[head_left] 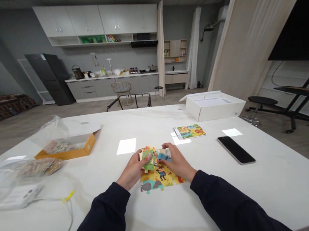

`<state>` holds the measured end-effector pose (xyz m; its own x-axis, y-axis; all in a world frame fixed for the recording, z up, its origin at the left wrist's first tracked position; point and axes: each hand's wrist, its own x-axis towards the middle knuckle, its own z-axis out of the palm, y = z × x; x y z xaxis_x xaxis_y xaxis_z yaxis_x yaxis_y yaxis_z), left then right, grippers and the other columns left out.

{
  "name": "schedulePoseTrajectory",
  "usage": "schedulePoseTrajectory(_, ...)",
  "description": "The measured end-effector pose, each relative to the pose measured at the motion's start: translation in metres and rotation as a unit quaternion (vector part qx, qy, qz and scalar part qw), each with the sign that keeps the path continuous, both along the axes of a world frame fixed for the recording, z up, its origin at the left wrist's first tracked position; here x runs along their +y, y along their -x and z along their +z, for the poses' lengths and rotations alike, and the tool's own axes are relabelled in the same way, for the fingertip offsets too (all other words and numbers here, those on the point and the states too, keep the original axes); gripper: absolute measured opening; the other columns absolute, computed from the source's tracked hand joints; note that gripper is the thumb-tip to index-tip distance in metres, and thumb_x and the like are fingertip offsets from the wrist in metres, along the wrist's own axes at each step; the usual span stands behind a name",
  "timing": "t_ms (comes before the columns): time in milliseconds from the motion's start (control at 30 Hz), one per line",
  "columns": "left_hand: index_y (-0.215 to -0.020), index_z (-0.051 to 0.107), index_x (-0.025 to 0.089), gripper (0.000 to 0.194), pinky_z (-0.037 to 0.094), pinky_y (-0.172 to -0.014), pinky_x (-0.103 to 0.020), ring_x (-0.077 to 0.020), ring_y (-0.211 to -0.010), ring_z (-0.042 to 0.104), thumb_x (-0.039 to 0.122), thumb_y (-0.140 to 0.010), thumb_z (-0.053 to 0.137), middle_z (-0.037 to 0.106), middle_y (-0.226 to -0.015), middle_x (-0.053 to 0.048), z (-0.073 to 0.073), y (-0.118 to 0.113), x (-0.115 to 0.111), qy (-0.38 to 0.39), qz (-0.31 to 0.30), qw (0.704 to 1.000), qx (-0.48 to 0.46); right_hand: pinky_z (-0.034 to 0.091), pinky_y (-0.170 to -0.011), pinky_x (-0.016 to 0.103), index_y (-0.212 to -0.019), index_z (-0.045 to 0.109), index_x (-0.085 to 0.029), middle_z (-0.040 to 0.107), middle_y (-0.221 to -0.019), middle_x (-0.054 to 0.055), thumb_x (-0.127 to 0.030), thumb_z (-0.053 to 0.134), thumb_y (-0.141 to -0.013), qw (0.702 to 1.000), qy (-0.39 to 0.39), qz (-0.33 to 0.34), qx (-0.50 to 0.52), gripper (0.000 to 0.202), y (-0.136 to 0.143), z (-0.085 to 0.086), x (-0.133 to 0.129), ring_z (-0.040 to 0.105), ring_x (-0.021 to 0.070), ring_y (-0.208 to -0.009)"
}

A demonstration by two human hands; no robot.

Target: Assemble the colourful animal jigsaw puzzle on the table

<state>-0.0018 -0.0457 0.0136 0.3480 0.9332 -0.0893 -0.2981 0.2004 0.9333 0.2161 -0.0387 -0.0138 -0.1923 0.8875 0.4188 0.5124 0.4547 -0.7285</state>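
My left hand (133, 168) is closed on a small stack of jigsaw puzzle pieces (148, 161), a green one showing on top. Beside it, my right hand (178, 161) pinches a blue-patterned puzzle piece (164, 154) between thumb and fingers. Both hands hover just above a partly joined jigsaw puzzle (167, 178) lying flat on the white table. Its yellow picture shows a figure in blue and a grey hippo at the lower left. My hands hide the puzzle's upper part.
Beyond my right hand lie a picture card (190, 131) and a phone (236, 150). A white box (214, 105) stands behind them. At left are a yellow box (82, 148) with bagged pieces, another plastic bag (38, 167), a white device (16, 197) and a cable (69, 213).
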Motion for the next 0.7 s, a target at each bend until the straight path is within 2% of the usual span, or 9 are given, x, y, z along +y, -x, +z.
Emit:
schedulePoseTrajectory(100, -0.119, 0.062, 0.02, 0.053, 0.059, -0.077, -0.034, -0.0242, -0.092, 0.075, 0.042, -0.078, 0.088, 0.073, -0.111, -0.011, -0.002, -0.001, -0.001, 0.013, -0.013, 1.0, -0.002, 0.052, -0.101, 0.045, -0.125, 0.053, -0.027, 0.06, -0.126, 0.008, -0.025, 0.069, -0.084, 0.996, 0.007, 0.047, 0.074, 0.044, 0.004, 0.01, -0.006, 0.059, 0.024, -0.113)
schedulePoseTrajectory(167, -0.115, 0.063, 0.02, 0.049, 0.058, -0.082, -0.034, -0.0231, -0.094, 0.074, 0.042, -0.08, 0.087, 0.073, -0.111, -0.01, -0.003, -0.002, -0.002, 0.018, -0.017, 1.0, -0.015, 0.055, -0.095, 0.041, -0.123, 0.054, -0.028, 0.058, -0.131, 0.007, -0.025, 0.069, -0.084, 0.987, 0.047, 0.07, 0.136, 0.042, 0.007, 0.015, -0.01, 0.06, 0.0224, -0.113)
schedulePoseTrajectory(300, -0.113, 0.062, 0.02, 0.046, 0.058, -0.083, -0.033, -0.0213, -0.093, 0.073, 0.044, -0.081, 0.086, 0.073, -0.108, -0.009, 0.001, -0.007, -0.004, 0.021, -0.008, 0.999, -0.035, 0.053, -0.098, 0.039, -0.125, 0.053, -0.031, 0.056, -0.142, 0.006, -0.021, 0.077, -0.075, 0.941, 0.153, 0.104, 0.282, 0.056, 0.014, 0.021, -0.014, 0.06, 0.0211, -0.118)
schedulePoseTrajectory(367, -0.113, 0.062, 0.02, 0.047, 0.057, -0.08, -0.031, -0.021, -0.092, 0.073, 0.047, -0.082, 0.084, 0.073, -0.106, -0.008, 0.005, -0.014, -0.006, 0.019, -0.008, 0.999, -0.039, 0.052, -0.098, 0.038, -0.125, 0.054, -0.031, 0.062, -0.135, 0.005, -0.019, 0.079, -0.071, 0.892, 0.214, 0.126, 0.378, 0.061, 0.018, 0.023, -0.015, 0.063, 0.0201, -0.112)
schedulePoseTrajectory(433, -0.112, 0.062, 0.02, 0.047, 0.056, -0.079, -0.031, -0.0216, -0.093, 0.072, 0.053, -0.084, 0.079, 0.072, -0.105, -0.009, 0.008, -0.024, -0.008, -0.001, -0.012, 0.999, -0.038, 0.054, -0.093, 0.039, -0.118, 0.06, -0.026, 0.071, -0.115, 0.005, -0.022, 0.078, -0.071, 0.813, 0.306, 0.151, 0.471, 0.051, 0.02, 0.026, -0.016, 0.067, 0.0207, -0.099)
schedulePoseTrajectory(533, -0.119, 0.058, 0.019, 0.054, 0.056, -0.077, -0.032, -0.0237, -0.094, 0.071, 0.061, -0.088, 0.071, 0.072, -0.107, -0.01, 0.01, -0.04, -0.009, -0.051, 0.011, 0.998, 0.026, 0.057, -0.081, 0.042, -0.105, 0.067, -0.019, 0.073, -0.09, 0.007, -0.041, 0.072, -0.079, 0.694, 0.413, 0.177, 0.563, 0.034, 0.021, 0.033, -0.02, 0.069, 0.0253, -0.086)
schedulePoseTrajectory(600, -0.128, 0.053, 0.02, 0.058, 0.056, -0.08, -0.035, -0.0249, -0.097, 0.07, 0.063, -0.091, 0.066, 0.071, -0.11, -0.01, 0.009, -0.049, -0.009, -0.092, 0.035, 0.99, 0.102, 0.058, -0.077, 0.041, -0.106, 0.069, -0.018, 0.074, -0.091, 0.008, -0.05, 0.067, -0.086, 0.655, 0.425, 0.18, 0.598, 0.038, 0.02, 0.038, -0.023, 0.07, 0.0269, -0.088)
schedulePoseTrajectory(667, -0.132, 0.05, 0.02, 0.057, 0.055, -0.089, -0.04, -0.0262, -0.104, 0.068, 0.063, -0.095, 0.059, 0.068, -0.114, -0.011, 0.006, -0.054, -0.007, -0.156, 0.051, 0.968, 0.19, 0.058, -0.076, 0.037, -0.113, 0.068, -0.021, 0.076, -0.096, 0.006, -0.045, 0.069, -0.089, 0.645, 0.42, 0.165, 0.616, 0.034, 0.02, 0.04, -0.023, 0.071, 0.0239, -0.089)
schedulePoseTrajectory(700, -0.13, 0.051, 0.02, 0.053, 0.053, -0.096, -0.044, -0.0275, -0.109, 0.065, 0.061, -0.097, 0.056, 0.067, -0.117, -0.012, 0.005, -0.055, -0.007, -0.199, 0.067, 0.948, 0.24, 0.058, -0.076, 0.034, -0.116, 0.067, -0.023, 0.076, -0.097, 0.004, -0.04, 0.072, -0.089, 0.645, 0.421, 0.154, 0.619, 0.032, 0.02, 0.039, -0.023, 0.071, 0.0216, -0.088)
